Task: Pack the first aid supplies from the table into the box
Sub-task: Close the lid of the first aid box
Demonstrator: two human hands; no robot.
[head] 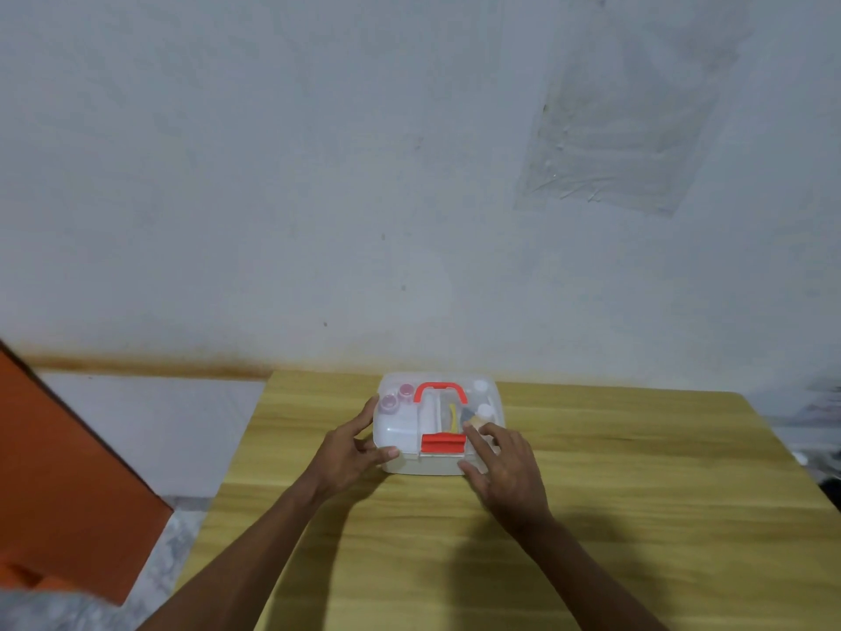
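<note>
Box [439,425] lid down, red latch [443,444] facing the person, midway between both hands.
Left hand [350,453] cups the left corner; right hand [505,466] lies spread over the right front, gripping nothing.

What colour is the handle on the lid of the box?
The handle is red, like the latch on the clear box. The head view shows it.
</note>
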